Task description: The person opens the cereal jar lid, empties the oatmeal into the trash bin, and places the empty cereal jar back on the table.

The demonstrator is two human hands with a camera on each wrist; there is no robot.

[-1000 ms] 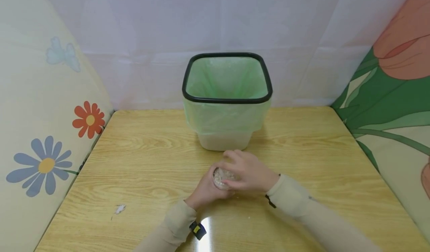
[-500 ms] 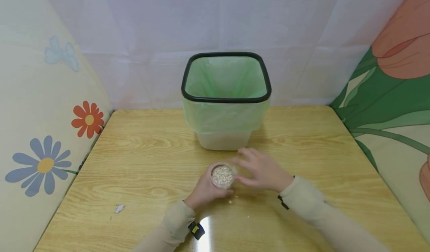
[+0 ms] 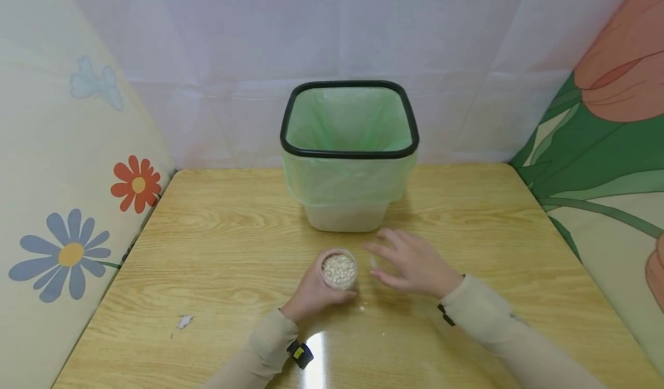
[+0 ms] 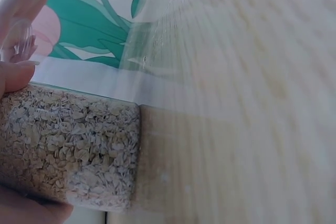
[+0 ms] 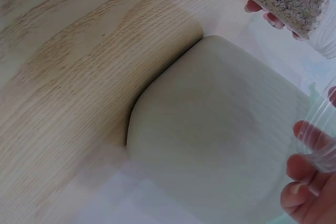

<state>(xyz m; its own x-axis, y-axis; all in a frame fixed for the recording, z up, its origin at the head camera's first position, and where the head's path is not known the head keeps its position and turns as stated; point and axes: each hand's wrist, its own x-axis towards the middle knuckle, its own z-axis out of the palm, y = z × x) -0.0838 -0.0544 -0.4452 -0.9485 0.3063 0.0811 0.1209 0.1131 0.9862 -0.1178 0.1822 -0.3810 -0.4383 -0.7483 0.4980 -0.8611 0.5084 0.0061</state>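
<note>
The bin (image 3: 346, 217) stood near the far edge of the table (image 3: 228, 233), whose top ran out on both sides of it to the side edges. In front of the bin, toward the person, the left hand (image 3: 315, 288) gripped a jar (image 4: 73, 145), fingers and thumb wrapped round its wall, mouth uncovered and facing up. A strip of tabletop showed between jar and bin; whether the jar's base met the table was hard to tell. In front of the bin's right side, the right hand (image 3: 412, 265) pinched a clear lid (image 5: 321, 148), apart from the jar. The jar was see-through and round, packed with pale, rough flakes (image 3: 339, 268). The bin was rounded-square, with a black rim (image 3: 350, 155) over a thin green liner (image 3: 344, 178); wood grain streaked the table.
</note>
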